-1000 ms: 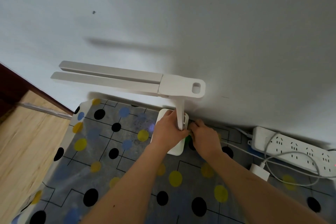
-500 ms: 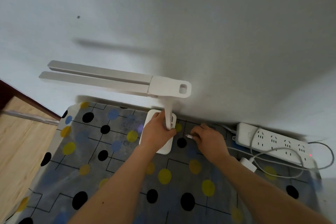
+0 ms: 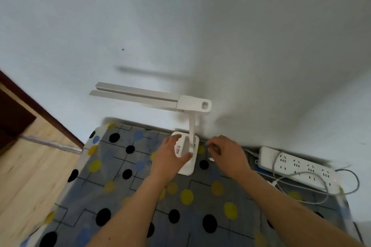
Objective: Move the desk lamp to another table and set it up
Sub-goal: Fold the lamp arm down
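Two bare hands are seen over a table covered with a grey cloth (image 3: 124, 196) printed with black, yellow and blue dots. The white desk lamp (image 3: 189, 136) is stood at the far edge of the cloth, close against the pale wall (image 3: 200, 26), with its flat base (image 3: 188, 168) laid on the fabric and its thin post held upright. Its long double-bar head (image 3: 138, 95) is stretched out level toward the left, above the cloth's far corner. The base is gripped by the left hand (image 3: 170, 156): the thumb and fingers are wrapped around its near left part, beside the foot of the post. The right hand (image 3: 226, 154) is held just right of the base, apart from it, fingers curled loosely; a small white cable plug (image 3: 210, 159) is seen at the fingertips, though whether it is pinched cannot be told from the blurred view. A white power strip (image 3: 297, 166) is laid on the cloth further right, along the wall, with a white cord (image 3: 291, 176) looped over it. Wooden flooring (image 3: 26, 176) is visible to the left of the table.
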`<control>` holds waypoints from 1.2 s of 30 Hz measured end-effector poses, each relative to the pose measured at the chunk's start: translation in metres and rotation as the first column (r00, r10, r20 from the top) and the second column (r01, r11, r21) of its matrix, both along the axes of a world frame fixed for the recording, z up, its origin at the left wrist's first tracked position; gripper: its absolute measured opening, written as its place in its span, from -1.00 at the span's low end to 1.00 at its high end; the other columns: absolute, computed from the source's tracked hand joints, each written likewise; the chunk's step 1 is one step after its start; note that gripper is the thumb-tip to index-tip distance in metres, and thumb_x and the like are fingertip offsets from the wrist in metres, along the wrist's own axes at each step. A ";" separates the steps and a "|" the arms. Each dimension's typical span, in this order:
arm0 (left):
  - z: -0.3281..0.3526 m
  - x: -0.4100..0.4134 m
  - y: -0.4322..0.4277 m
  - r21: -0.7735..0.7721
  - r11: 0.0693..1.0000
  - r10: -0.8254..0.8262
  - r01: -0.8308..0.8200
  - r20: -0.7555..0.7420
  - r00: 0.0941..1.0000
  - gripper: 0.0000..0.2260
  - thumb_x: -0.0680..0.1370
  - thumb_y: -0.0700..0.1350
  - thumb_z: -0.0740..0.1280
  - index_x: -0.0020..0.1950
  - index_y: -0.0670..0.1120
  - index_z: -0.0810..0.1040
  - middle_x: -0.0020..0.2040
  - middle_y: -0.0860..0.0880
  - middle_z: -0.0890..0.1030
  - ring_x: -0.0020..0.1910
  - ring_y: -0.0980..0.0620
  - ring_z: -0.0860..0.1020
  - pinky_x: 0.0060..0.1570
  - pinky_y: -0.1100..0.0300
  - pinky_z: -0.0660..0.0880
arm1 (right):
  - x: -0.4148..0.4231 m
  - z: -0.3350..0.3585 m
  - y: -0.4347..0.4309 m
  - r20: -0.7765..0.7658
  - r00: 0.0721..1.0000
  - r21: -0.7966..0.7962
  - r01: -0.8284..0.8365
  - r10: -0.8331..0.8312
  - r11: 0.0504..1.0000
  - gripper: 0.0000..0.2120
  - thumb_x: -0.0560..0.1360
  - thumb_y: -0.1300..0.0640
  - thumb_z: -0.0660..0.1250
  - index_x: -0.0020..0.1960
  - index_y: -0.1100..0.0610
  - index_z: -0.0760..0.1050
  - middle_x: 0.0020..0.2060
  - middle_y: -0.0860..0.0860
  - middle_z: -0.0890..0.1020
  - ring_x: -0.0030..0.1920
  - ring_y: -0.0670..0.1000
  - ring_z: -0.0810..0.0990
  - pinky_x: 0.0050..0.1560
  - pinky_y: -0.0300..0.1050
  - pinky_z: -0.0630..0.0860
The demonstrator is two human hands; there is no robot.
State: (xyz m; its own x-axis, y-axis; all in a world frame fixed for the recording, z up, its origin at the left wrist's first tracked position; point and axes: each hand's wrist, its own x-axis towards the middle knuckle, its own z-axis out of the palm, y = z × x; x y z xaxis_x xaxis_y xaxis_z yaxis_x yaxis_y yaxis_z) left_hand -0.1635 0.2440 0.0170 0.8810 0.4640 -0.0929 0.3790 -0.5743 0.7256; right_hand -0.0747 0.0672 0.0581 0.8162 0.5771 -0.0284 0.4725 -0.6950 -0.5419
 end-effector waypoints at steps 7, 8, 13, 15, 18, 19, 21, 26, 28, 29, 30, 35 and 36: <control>0.052 -0.008 -0.003 0.271 0.960 -0.008 -0.069 0.274 0.962 -0.83 0.47 0.07 0.33 0.01 0.07 0.57 -0.09 0.17 0.58 -0.23 0.24 0.50 -0.31 0.32 0.39 | -0.007 0.043 0.027 -0.125 0.991 0.144 0.065 -0.047 0.987 -0.68 0.48 0.06 0.37 0.22 -0.06 0.45 0.03 -0.07 0.58 -0.10 -0.01 0.59 0.01 -0.06 0.56; 0.060 -0.010 -0.004 0.317 0.945 -0.027 -0.079 0.317 0.948 -0.87 0.47 0.04 0.34 -0.05 0.05 0.58 -0.15 0.15 0.60 -0.29 0.22 0.51 -0.35 0.31 0.40 | -0.008 0.047 0.030 -0.131 0.990 0.151 0.066 -0.046 0.986 -0.64 0.47 0.05 0.39 0.24 -0.06 0.43 0.04 -0.07 0.58 -0.07 0.00 0.59 0.03 -0.04 0.56; 0.099 -0.012 -0.001 0.492 0.853 -0.143 -0.176 0.542 0.828 -0.85 0.47 0.00 0.27 -0.21 -0.01 0.59 -0.33 0.11 0.59 -0.45 0.16 0.49 -0.47 0.39 0.31 | -0.011 0.069 0.044 -0.154 0.984 0.193 0.119 -0.090 0.974 -0.52 0.41 0.00 0.43 0.29 -0.08 0.39 0.08 -0.09 0.57 0.01 0.00 0.59 0.07 -0.07 0.53; 0.112 -0.008 0.001 0.532 0.819 -0.189 -0.217 0.606 0.773 -0.82 0.48 -0.03 0.25 -0.22 -0.04 0.59 -0.34 0.08 0.59 -0.44 0.15 0.49 -0.42 0.43 0.28 | -0.011 0.075 0.048 -0.178 0.977 0.198 0.152 -0.117 0.968 -0.53 0.40 -0.02 0.44 0.27 -0.04 0.41 0.08 -0.07 0.58 0.01 0.00 0.58 0.08 -0.07 0.53; 0.127 -0.001 0.005 0.558 0.782 -0.227 -0.278 0.670 0.707 -0.86 0.48 -0.08 0.29 -0.19 -0.07 0.60 -0.28 0.02 0.59 -0.33 0.09 0.51 -0.36 0.41 0.33 | -0.008 0.086 0.054 -0.171 0.971 0.196 0.198 -0.165 0.960 -0.62 0.41 0.00 0.45 0.18 0.01 0.46 0.08 -0.05 0.61 -0.04 -0.02 0.57 0.01 -0.18 0.45; 0.132 0.001 0.008 0.559 0.774 -0.227 -0.296 0.683 0.695 -0.88 0.48 -0.09 0.30 -0.17 -0.08 0.60 -0.25 0.01 0.59 -0.29 0.08 0.50 -0.33 0.40 0.33 | -0.007 0.091 0.056 -0.164 0.972 0.193 0.199 -0.168 0.961 -0.65 0.41 0.01 0.45 0.16 0.02 0.48 0.08 -0.03 0.62 -0.04 -0.01 0.57 0.00 -0.18 0.46; 0.139 0.006 0.014 0.549 0.780 -0.215 -0.300 0.686 0.695 -0.88 0.48 -0.10 0.29 -0.12 -0.09 0.60 -0.19 -0.02 0.57 -0.22 0.05 0.49 -0.25 0.37 0.34 | -0.006 0.097 0.058 -0.206 0.965 0.211 0.207 -0.163 0.955 -0.69 0.40 0.05 0.47 0.10 0.03 0.50 0.06 0.00 0.63 -0.05 0.03 0.61 0.04 -0.06 0.56; 0.148 0.009 0.030 0.579 0.788 -0.173 -0.209 0.534 0.828 -0.75 0.50 -0.02 0.26 0.10 -0.07 0.58 0.07 -0.06 0.59 0.04 -0.08 0.53 0.09 0.08 0.46 | -0.004 0.099 0.057 -0.227 0.959 0.168 0.211 -0.170 0.963 -0.73 0.38 0.05 0.50 -0.01 0.02 0.48 0.03 0.02 0.66 -0.02 0.10 0.64 0.11 0.10 0.58; 0.147 0.009 0.035 0.577 0.799 -0.145 -0.171 0.460 0.876 -0.72 0.52 0.02 0.26 0.17 -0.05 0.57 0.16 -0.06 0.58 0.15 -0.10 0.51 0.25 0.00 0.38 | -0.003 0.098 0.057 -0.219 0.961 0.155 0.205 -0.169 0.966 -0.74 0.38 0.04 0.50 -0.02 0.02 0.48 0.00 0.02 0.67 -0.05 0.09 0.65 0.10 0.09 0.59; 0.146 0.008 0.037 0.575 0.804 -0.137 -0.152 0.427 0.894 -0.69 0.53 0.04 0.24 0.20 -0.04 0.56 0.20 -0.05 0.56 0.20 -0.09 0.49 0.32 -0.03 0.31 | -0.003 0.098 0.057 -0.215 0.962 0.144 0.201 -0.167 0.969 -0.73 0.38 0.03 0.50 0.00 0.03 0.49 -0.01 0.02 0.68 -0.06 0.09 0.65 0.09 0.08 0.59; 0.145 0.008 0.037 0.572 0.810 -0.131 -0.130 0.393 0.910 -0.67 0.55 0.07 0.20 0.23 -0.02 0.54 0.24 -0.04 0.55 0.25 -0.08 0.46 0.38 -0.03 0.24 | -0.003 0.096 0.057 -0.211 0.963 0.127 0.195 -0.166 0.973 -0.70 0.38 0.02 0.49 0.04 0.04 0.51 -0.02 0.01 0.68 -0.08 0.08 0.66 0.09 0.07 0.59; 0.144 0.008 0.037 0.584 0.808 -0.120 -0.080 0.296 0.948 -0.54 0.56 0.19 0.00 0.31 0.04 0.47 0.32 0.02 0.49 0.36 -0.02 0.37 0.48 -0.05 0.03 | 0.000 0.091 0.061 -0.145 0.980 0.027 0.143 -0.137 0.989 -0.66 0.38 -0.07 0.47 0.08 0.02 0.51 -0.07 -0.02 0.69 -0.12 0.00 0.64 0.02 -0.12 0.56; 0.144 0.009 0.037 0.589 0.805 -0.122 -0.073 0.285 0.951 -0.53 0.56 0.21 -0.01 0.32 0.05 0.46 0.32 0.03 0.48 0.36 -0.01 0.36 0.48 -0.05 0.02 | 0.001 0.091 0.063 -0.120 0.985 -0.023 0.125 -0.127 0.992 -0.66 0.40 -0.08 0.45 0.09 0.02 0.52 -0.08 -0.03 0.69 -0.12 -0.03 0.63 -0.01 -0.18 0.52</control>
